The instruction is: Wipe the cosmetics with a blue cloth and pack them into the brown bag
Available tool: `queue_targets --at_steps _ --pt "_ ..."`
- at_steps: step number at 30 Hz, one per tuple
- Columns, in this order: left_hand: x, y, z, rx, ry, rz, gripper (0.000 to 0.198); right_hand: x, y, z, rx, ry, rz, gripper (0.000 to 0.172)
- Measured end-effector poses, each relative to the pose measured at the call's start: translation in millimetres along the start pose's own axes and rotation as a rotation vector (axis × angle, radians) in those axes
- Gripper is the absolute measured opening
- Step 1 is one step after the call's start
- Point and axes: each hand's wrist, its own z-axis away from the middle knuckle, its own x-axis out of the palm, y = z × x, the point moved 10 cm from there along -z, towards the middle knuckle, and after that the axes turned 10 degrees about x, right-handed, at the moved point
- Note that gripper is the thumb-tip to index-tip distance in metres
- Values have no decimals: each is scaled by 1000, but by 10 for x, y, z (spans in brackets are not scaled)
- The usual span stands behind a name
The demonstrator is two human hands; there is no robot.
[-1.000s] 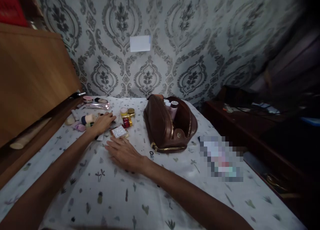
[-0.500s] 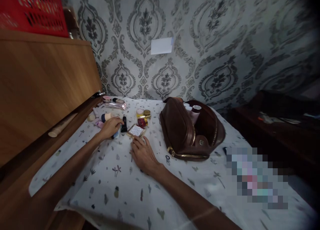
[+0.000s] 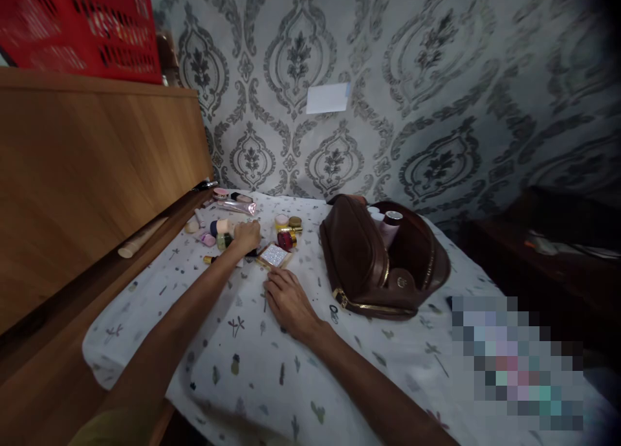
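My left hand is closed, its fingers curled down over a small black tube that shows only in part beneath it. Flat on the patterned sheet, my right hand has its fingers stretched out, with the tips at the near edge of a glittery square compact. Just behind the compact are a red bottle with a gold cap, a yellow jar and a gold-lidded jar. Left of my left hand lie a dark green jar, a navy-and-beige bottle and a purple item.
An unzipped brown leather bag stands on the right, a pink bottle upright inside. Farther back lies a shiny pink tube. A wooden cabinet bounds the left, with a red basket on top. The patterned wall rises behind.
My left hand has moved right from beside the black tube and now covers it, uncovering the dark green jar. My right hand stays by the compact. The whole view has shifted slightly.
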Motion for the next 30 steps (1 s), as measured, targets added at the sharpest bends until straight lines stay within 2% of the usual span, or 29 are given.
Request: queue_targets --at_steps 3,5,8,12,15,17,21,23,25,27,30 --pt "-33 -121 45 -80 29 26 36 5 5 -5 8 -4 -16 14" --pt "-63 -145 86 -78 59 59 33 12 19 -6 19 -10 -35 14" --pt "-128 -96 188 -4 117 117 32 13 60 -6 34 -10 -107 17" --pt "-223 -6 432 96 194 173 41 -38 197 -1 103 19 -313 24" --pt "-321 127 669 210 289 210 43 -113 424 12 303 75 -503 31" --pt "-373 288 835 320 343 195 38 -144 545 31 438 95 -628 39" --pt "-273 689 1096 532 287 -35 23 -215 660 61 578 147 -856 53" --pt "-195 816 1189 609 254 -112 19 -216 696 93 613 142 -918 46" --pt "-193 881 1271 682 268 -60 21 -180 738 158 649 103 -941 32" --pt "-309 872 1328 710 342 103 27 -138 811 271 709 73 -957 25" --pt "-572 773 1337 606 497 373 28 -135 928 458 784 93 -1003 22"
